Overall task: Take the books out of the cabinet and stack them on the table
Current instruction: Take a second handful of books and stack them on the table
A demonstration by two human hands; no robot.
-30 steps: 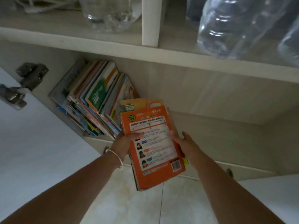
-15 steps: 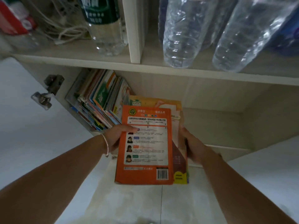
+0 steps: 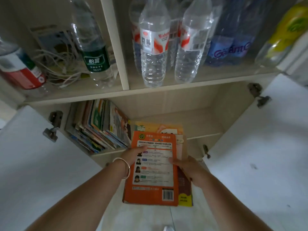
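I hold a small pile of books point(image 3: 153, 170) flat in front of the open lower cabinet point(image 3: 196, 105), an orange back cover with a barcode on top. My left hand point(image 3: 133, 155), with a silver bangle on the wrist, grips the pile's left edge, thumb on the cover. On the right edge sits my right hand point(image 3: 188, 169), thumb on top too. A row of leaning books point(image 3: 98, 125) stays in the left part of the lower compartment. No table is in view.
White cabinet doors stand open at the left point(image 3: 33, 164) and right point(image 3: 258, 147). The shelf above holds clear water bottles point(image 3: 154, 47), a green-labelled bottle point(image 3: 95, 52), a red-labelled bottle point(image 3: 20, 70) and tangled white cables point(image 3: 63, 64). Pale floor tiles point(image 3: 146, 219) lie below.
The pile has come out of the lower compartment toward me, still in both hands. My view has tilted up and back, so the upper shelf and right door now show.
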